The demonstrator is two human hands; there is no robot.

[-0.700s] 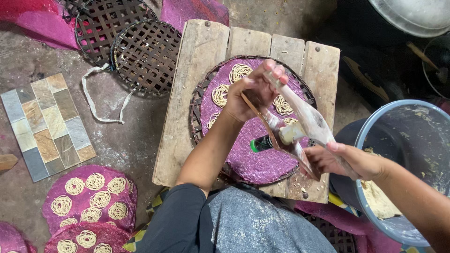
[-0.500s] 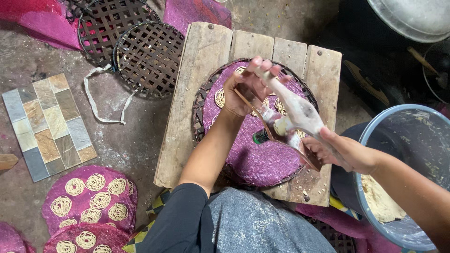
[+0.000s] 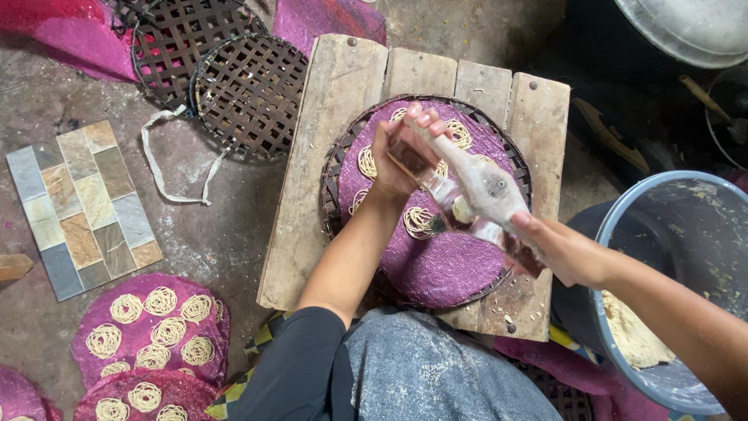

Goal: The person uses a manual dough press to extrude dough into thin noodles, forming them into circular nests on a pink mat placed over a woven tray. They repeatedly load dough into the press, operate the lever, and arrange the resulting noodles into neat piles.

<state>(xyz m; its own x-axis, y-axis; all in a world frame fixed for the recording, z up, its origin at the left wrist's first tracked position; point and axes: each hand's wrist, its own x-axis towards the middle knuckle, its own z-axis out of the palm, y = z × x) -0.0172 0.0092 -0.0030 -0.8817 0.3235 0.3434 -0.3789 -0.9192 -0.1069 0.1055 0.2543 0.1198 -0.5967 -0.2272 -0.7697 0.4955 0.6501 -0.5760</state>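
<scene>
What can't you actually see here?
- Head view: press underside, hidden by its own body.
- Noodle coils partly hidden by left hand.
- Right hand grip: fingers behind the handle.
- Bucket cut off by the right edge.

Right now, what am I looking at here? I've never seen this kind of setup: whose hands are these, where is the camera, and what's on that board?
There is no machine: a person works with bare hands, and the single camera sits on their head, looking down. The left hand and right hand grip the two ends of a hand press held over a purple mat. The mat lies on a round woven tray on a wooden plank table. Coils of thin noodle strands sit on the mat. At the right stands a blue bucket with dough; at the lower left are filled mats.
</scene>
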